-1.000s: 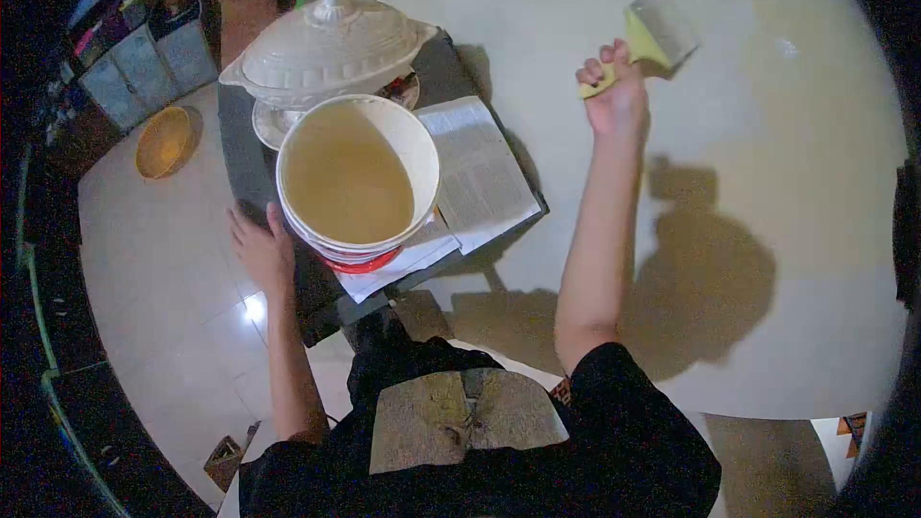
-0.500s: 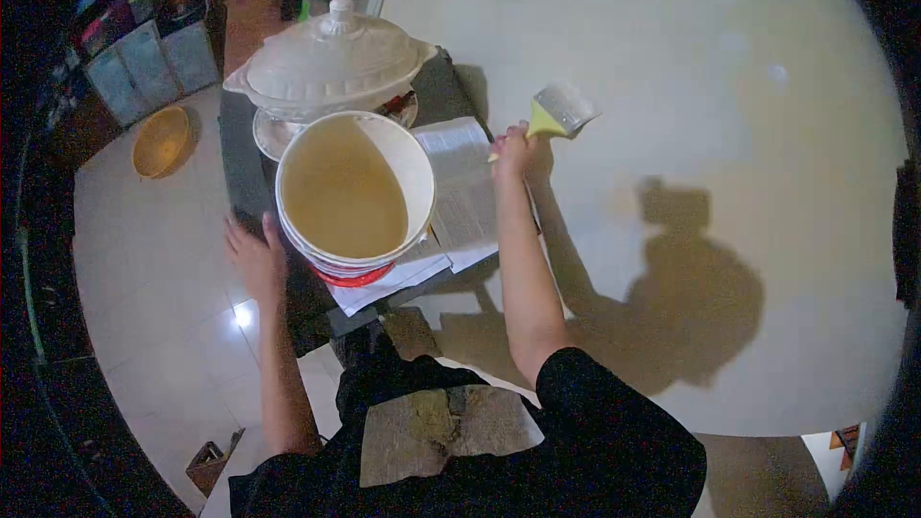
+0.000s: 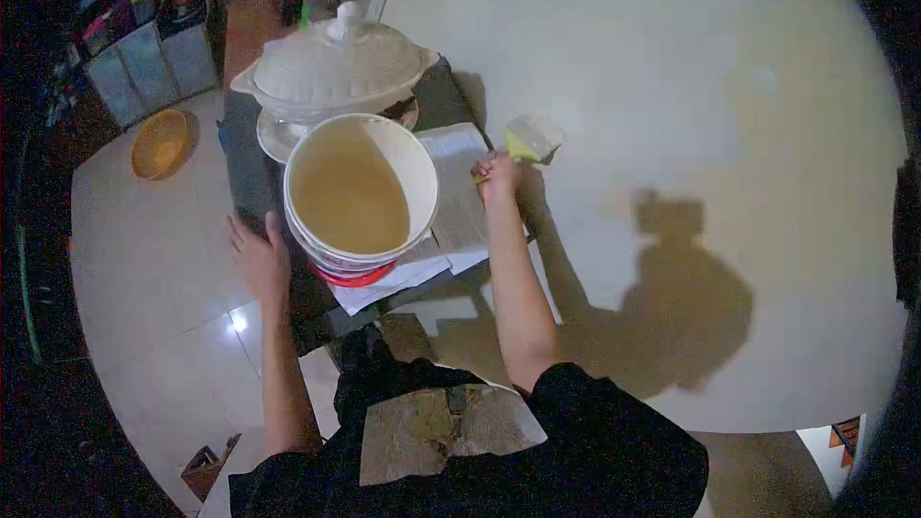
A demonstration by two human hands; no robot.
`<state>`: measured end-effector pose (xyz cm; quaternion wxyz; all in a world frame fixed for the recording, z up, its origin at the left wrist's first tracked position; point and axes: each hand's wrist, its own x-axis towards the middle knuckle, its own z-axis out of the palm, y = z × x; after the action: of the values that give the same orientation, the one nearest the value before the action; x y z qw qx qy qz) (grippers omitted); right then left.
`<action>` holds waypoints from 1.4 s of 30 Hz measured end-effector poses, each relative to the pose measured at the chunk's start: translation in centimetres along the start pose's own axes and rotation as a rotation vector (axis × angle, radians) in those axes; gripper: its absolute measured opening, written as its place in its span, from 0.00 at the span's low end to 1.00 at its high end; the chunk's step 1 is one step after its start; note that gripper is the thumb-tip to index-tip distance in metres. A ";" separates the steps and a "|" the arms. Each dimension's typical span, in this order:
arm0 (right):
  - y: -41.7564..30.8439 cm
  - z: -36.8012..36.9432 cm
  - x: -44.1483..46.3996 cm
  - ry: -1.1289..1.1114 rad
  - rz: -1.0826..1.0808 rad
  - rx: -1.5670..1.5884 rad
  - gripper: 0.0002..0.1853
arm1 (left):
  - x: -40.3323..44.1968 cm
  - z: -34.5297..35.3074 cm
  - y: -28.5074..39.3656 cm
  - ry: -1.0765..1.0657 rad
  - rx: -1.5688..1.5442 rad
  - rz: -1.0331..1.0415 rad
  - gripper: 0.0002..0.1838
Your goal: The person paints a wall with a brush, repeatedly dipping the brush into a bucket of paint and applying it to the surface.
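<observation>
- Left hand (image 3: 259,254), left of centre: empty, fingers partly spread, beside the edge of the bench (image 3: 251,168); contact cannot be told. Position practically unchanged over the last second.
- Right hand (image 3: 496,176), centre: fingers curled around the handle of the brush (image 3: 533,137).
- Change: the brush has come down and left from the upper right; it now lies just above centre, bristles pointing to the upper right. Whether they touch the wall (image 3: 672,58) cannot be told.
- Bearing on the work, as judged: the brush is better placed for reaching the bucket (image 3: 419,161) and farther from the tan area at right.
- Count, near to far: two hands; one bucket, centre left, holding tan liquid (image 3: 345,197); one brush; at least two papers (image 3: 460,201) on the bench; one lidded tureen (image 3: 336,77), upper left; one basket (image 3: 161,144) on the floor, far left.
</observation>
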<state>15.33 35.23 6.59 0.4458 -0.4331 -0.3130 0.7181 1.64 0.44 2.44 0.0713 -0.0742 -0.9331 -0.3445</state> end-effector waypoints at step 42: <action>-22.8 3.0 -13.5 -0.621 -0.667 0.053 0.10 | -0.1 1.6 -2.1 0.055 0.087 0.096 0.37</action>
<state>24.07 32.01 31.58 0.5487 -0.0614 -0.5358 0.6388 1.23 -0.11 -0.07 0.1165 -0.1062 -0.9403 -0.3015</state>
